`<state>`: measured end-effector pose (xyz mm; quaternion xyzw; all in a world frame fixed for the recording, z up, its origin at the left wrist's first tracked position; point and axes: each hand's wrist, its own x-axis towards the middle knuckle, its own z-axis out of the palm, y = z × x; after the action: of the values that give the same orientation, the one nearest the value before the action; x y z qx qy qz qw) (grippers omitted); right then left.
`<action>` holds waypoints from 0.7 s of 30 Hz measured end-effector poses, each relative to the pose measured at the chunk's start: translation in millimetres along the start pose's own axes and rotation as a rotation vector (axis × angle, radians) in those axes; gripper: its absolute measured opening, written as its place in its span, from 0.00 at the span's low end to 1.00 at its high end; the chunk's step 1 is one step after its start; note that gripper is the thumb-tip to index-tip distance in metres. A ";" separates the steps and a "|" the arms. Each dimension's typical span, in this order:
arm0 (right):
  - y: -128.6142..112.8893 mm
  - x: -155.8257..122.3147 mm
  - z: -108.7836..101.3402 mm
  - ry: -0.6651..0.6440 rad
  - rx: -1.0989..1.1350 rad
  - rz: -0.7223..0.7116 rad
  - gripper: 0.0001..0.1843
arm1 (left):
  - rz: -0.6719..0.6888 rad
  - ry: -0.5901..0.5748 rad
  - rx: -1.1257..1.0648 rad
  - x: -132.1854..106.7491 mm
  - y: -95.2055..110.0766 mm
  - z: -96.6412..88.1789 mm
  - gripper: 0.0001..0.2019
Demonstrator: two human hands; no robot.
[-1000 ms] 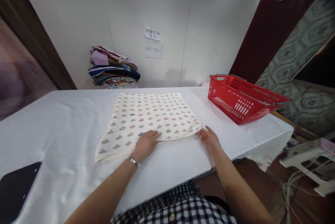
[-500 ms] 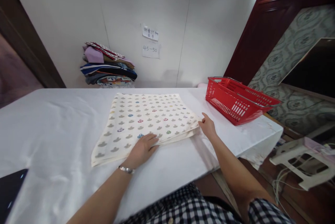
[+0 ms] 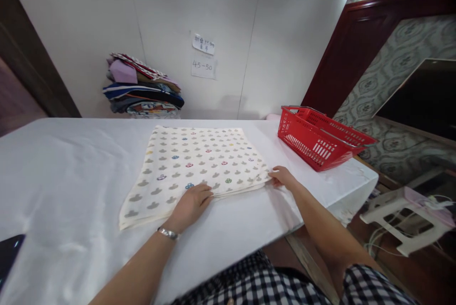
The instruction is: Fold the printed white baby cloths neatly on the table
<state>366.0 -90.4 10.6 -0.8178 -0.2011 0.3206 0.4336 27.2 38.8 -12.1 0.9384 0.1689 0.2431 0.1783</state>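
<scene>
A folded cream cloth [image 3: 199,160] with grey cloud-like prints and a few coloured motifs lies flat in front of me. My left hand [image 3: 195,200] rests on its near edge, fingers stretched out over the fabric. At the near right corner, my right hand [image 3: 282,176] pinches the layered edge between thumb and fingers. The thumb is partly hidden under the hand.
A red plastic basket [image 3: 317,146] stands at the table's right end. Several folded fabrics [image 3: 146,89] are stacked at the back left against the wall. A dark device [image 3: 9,257] lies at the left edge; a white stool [image 3: 402,214] stands right of the white-covered table [image 3: 89,172].
My right hand has moved slightly down and toward me, bringing the cloth's near right corner layers together and flatter. My left hand stays on the near edge. The view has shifted a little.
</scene>
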 end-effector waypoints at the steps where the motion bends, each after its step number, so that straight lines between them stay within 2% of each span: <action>1: 3.8 -0.3 -0.7 -0.020 -0.008 0.026 0.20 | 0.001 0.001 -0.003 0.2 0.2 -0.1 0.15; 3: 7.5 -1.2 -1.1 -0.070 -0.012 0.075 0.13 | 0.007 0.006 -0.004 0.1 -1.0 0.9 0.15; 5: 7.5 -2.1 -0.6 -0.120 -0.007 0.126 0.10 | 0.011 0.013 0.000 -0.3 -3.1 2.8 0.15; 13: 5.6 -11.5 8.5 -0.265 0.128 0.221 0.15 | 0.034 0.004 -0.004 -1.1 -4.7 4.0 0.15; 16: 9.6 -17.0 17.0 -0.235 0.267 0.201 0.14 | 0.026 0.009 -0.002 -1.1 -4.0 3.9 0.15; 21: 16.6 -20.7 24.9 -0.078 0.469 0.134 0.09 | 0.028 0.008 0.005 -2.0 -3.5 4.4 0.15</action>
<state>334.7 -97.5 -6.5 -0.6932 -0.0829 0.4180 0.5812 27.0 40.0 -17.9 0.9401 0.1572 0.2490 0.1717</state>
